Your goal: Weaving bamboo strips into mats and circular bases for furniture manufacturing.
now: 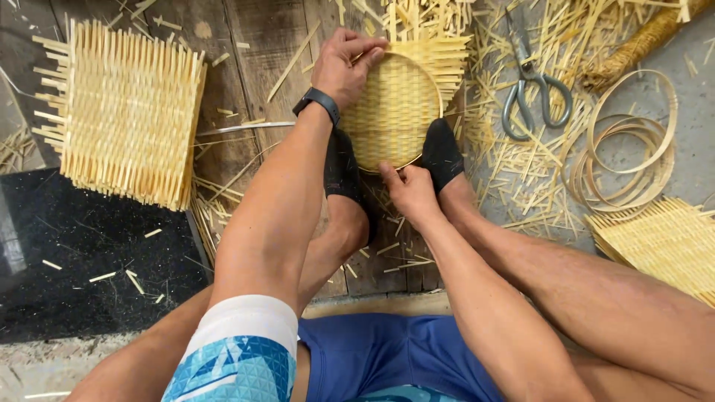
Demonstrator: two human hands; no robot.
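Round woven bamboo basket tray [391, 112] with a thin hoop rim sits dead centre on the dark wooden planks [253, 45], pinned between two feet in black socks [441, 152] at about five and seven o'clock of the disc.

From the head camera: the left hand [344, 65], black watch on its wrist, is up at eleven o'clock of the tray, fingers curled over the rim and pressing down on it, closed on the edge. The right hand [408, 187] is at six o'clock, fingertips pinched together on the hoop's lower edge; how tightly, I cannot tell.

Risk, as I judge it: loose strip ends still stick out at one o'clock, and if either hand slackens the hoop could spring off the weave, or a strip could splinter into a finger.

Around it: a square mat of woven bamboo strips [126, 112] at nine o'clock, grey metal scissors [530, 82] at two o'clock, coiled bamboo hoops [629, 141] at three, offcuts everywhere.
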